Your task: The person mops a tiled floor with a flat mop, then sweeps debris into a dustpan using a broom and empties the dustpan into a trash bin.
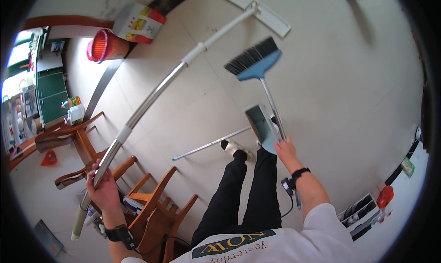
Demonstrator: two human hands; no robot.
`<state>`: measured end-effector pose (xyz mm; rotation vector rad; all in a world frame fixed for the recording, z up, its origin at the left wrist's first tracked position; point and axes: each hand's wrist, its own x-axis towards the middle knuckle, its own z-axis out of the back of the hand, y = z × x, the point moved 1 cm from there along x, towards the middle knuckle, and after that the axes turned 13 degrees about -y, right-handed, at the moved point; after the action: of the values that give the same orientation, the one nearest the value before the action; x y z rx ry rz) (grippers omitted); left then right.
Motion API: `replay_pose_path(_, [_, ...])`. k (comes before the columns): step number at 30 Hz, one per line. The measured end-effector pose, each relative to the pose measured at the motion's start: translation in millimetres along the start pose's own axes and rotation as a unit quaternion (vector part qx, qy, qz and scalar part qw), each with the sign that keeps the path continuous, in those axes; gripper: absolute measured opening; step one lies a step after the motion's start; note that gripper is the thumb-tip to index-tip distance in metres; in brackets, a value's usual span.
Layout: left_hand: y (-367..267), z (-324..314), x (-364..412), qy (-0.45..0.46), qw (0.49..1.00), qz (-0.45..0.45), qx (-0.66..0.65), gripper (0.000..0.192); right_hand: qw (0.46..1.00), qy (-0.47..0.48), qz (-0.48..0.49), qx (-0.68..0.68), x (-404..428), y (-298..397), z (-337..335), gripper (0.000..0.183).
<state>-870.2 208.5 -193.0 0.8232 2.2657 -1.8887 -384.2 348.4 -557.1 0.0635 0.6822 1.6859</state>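
My left hand (105, 190) is closed around the steel pole of a flat mop (158, 91). The pole slants away to the upper right, ending in a white rectangular mop head (270, 18) on the tiled floor. With my right hand (287, 151) I grip the metal handle of a broom (260, 68), which has a blue head and dark bristles turned away from me. A blue-grey dustpan (263, 128) is beside the broom handle, close to my fingers. Whether my right hand also touches the dustpan cannot be made out. A thin metal pole (210, 145) extends left from behind the dustpan.
Wooden chairs (151, 201) stand by my left arm. Farther left are oil and liquid bottles (75, 112) near a doorway. A red bucket (110, 46) and a printed carton (141, 23) sit at upper left. A shelf unit (358, 211) with a red bag (385, 196) is at lower right.
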Motion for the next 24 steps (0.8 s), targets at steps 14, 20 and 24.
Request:
replay_pose_path(14, [-45, -193, -79, 0.157, 0.971, -0.081, 0.163, 0.042, 0.977, -0.079, -0.12, -0.158, -86, -87, 300, 0.034])
replay_pose_path(20, [-53, -273, -88, 0.266, 0.901, -0.204, 0.275, 0.026, 0.973, -0.104, -0.17, -0.114, -98, -126, 335, 0.038])
replay_pose_path(24, [-62, -315, -68, 0.258, 0.883, -0.299, 0.254, 0.016, 0.947, -0.12, -0.296, -0.013, -109, -136, 340, 0.044])
